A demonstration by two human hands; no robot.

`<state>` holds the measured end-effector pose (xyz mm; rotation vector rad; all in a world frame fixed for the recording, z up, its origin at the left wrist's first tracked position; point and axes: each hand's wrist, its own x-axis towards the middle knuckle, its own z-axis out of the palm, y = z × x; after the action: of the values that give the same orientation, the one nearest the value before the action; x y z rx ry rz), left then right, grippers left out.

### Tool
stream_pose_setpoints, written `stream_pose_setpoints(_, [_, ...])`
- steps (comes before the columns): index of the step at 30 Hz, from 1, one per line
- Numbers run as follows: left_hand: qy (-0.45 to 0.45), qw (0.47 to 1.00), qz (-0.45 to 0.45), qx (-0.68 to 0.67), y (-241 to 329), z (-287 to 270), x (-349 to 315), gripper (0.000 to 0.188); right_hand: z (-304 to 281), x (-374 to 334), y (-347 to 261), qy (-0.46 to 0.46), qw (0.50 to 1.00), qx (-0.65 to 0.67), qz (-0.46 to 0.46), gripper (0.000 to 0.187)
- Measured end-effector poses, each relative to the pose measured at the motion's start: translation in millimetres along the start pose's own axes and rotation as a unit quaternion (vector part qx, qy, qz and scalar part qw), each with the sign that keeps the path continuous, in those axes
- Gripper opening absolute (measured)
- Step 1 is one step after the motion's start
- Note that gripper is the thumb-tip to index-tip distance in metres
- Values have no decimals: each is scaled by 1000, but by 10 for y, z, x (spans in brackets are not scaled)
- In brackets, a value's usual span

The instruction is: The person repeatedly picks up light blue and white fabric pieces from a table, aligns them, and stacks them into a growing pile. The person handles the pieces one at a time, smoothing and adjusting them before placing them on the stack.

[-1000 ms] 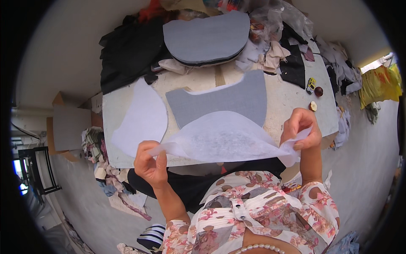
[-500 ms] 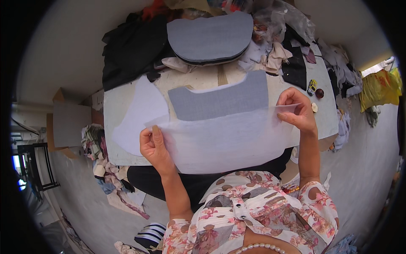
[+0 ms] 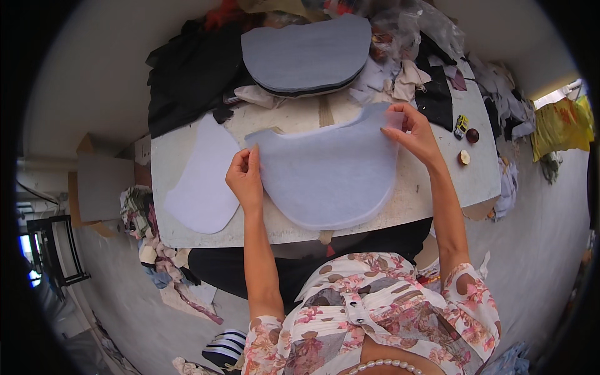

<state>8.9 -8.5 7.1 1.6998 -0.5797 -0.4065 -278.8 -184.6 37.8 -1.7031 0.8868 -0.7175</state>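
A thin, see-through white sheet (image 3: 331,178) is spread over a curved grey cloth piece (image 3: 375,112), whose upper corners peek out past it. At the sheet's left edge, my left hand (image 3: 245,180) pinches it between thumb and fingers. My right hand (image 3: 415,134) grips the upper right corner, with a bit of the sheet sticking up beyond the fingertips. To the left of my left hand lies a flat white cut piece (image 3: 205,181).
A stack of grey cut pieces (image 3: 306,53) lies at the back, beside black cloth (image 3: 194,78) and clear plastic (image 3: 431,28). A small yellow toy car (image 3: 461,127), a dark round object (image 3: 472,135) and a pale-topped one (image 3: 464,157) sit on the table's right side.
Both hands have moved away from me and closer together, carrying the sheet. It now covers most of the grey piece, where before it hung over the near half of the table.
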Motion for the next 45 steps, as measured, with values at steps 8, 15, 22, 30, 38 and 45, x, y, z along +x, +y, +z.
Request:
stream_pose_setpoints(8, [61, 983, 86, 151, -140, 62, 72, 18, 65, 112, 255, 69, 988, -128, -56, 38])
stream_pose_setpoints(15, [47, 985, 92, 139, -147, 44, 103, 17, 128, 132, 274, 101, 978, -173, -61, 38])
stream_pose_setpoints(22, [34, 985, 62, 158, -77, 1, 121, 20, 146, 36, 79, 124, 937, -311, -96, 50])
stream_pose_setpoints(30, [-127, 861, 289, 399, 59, 30, -185, 56, 396, -184, -33, -20, 870, -462, -172, 66])
stream_pose_setpoints(38, [-182, 871, 238, 389, -83, 49, -169, 62, 512, -203, 85, -59, 861, -487, -135, 64])
stream_pose_setpoints(45, [-208, 892, 222, 335, -54, -55, -140, 66, 636, 383, -425, 90, 913, -306, -255, 32])
